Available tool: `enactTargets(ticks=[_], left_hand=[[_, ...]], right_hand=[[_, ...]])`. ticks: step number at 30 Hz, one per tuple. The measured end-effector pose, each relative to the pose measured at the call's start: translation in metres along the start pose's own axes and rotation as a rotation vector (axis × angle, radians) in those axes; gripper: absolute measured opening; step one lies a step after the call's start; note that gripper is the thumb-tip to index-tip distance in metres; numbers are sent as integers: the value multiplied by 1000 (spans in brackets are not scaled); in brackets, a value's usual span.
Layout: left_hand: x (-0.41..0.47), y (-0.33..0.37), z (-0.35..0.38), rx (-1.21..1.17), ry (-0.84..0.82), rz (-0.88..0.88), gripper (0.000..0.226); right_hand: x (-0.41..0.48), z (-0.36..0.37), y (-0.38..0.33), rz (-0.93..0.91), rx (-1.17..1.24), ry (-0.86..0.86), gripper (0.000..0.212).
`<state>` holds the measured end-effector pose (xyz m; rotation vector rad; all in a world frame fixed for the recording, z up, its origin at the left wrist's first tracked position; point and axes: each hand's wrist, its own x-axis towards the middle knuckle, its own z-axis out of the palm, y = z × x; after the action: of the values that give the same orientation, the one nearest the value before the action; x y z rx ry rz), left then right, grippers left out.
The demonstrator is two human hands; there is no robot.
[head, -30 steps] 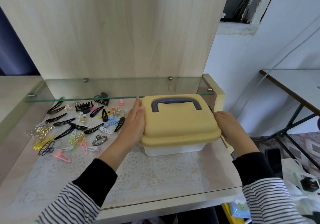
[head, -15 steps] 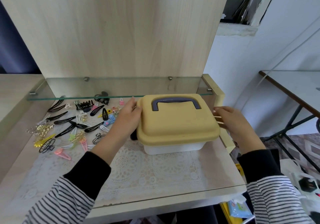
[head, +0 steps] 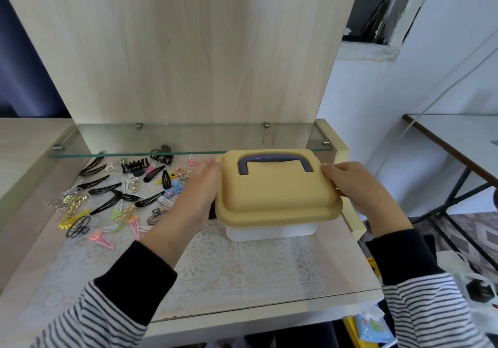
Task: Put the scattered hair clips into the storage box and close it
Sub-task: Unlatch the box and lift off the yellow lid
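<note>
The storage box [head: 269,233] has a clear base and a yellow lid [head: 275,196] with a grey-blue handle [head: 275,160]; it stands shut on the lace mat. My left hand [head: 200,188] lies flat against the lid's left side, fingers straight and pointing away from me. My right hand [head: 350,180] grips the lid's right edge near its far corner, fingers curled over the rim. Several scattered hair clips [head: 121,194], black, pink, gold, yellow and blue, lie on the desk left of the box.
A glass shelf [head: 134,139] hangs low over the back of the desk, above the farthest clips. A wooden back panel [head: 175,51] rises behind. The desk's front edge [head: 242,318] is near me. A second table [head: 458,137] stands at right.
My right hand has moved from the box's lower right side up to the lid's far right corner. My left hand has stayed against the lid's left side.
</note>
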<state>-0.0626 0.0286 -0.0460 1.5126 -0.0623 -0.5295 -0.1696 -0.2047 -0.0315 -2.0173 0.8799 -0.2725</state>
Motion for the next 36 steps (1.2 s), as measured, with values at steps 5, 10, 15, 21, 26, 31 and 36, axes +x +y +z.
enactTargets(ticks=[5,10,15,21,26,31,36], left_hand=[[-4,-1,5,19,-6,-28,45],[-9,10,10,-15,0,-41,39],[-7,19,11,-44,-33,-11,42],[3,50,16,-72,-76,99,35],[21,74,25,-80,-73,146,31],[37,88,30,-48,-72,143,34],[56,84,32,14,-67,137,34]], right_hand=[[-3,3,-2,-49,-38,46,42],[-3,3,-7,-43,-108,52,37],[2,-2,-14,-34,-140,94,38],[15,-21,-44,-78,-147,136,35],[40,-31,-73,-103,-183,161,34],[68,-30,-88,-71,-214,140,33],[88,-22,-85,-56,-194,102,29]])
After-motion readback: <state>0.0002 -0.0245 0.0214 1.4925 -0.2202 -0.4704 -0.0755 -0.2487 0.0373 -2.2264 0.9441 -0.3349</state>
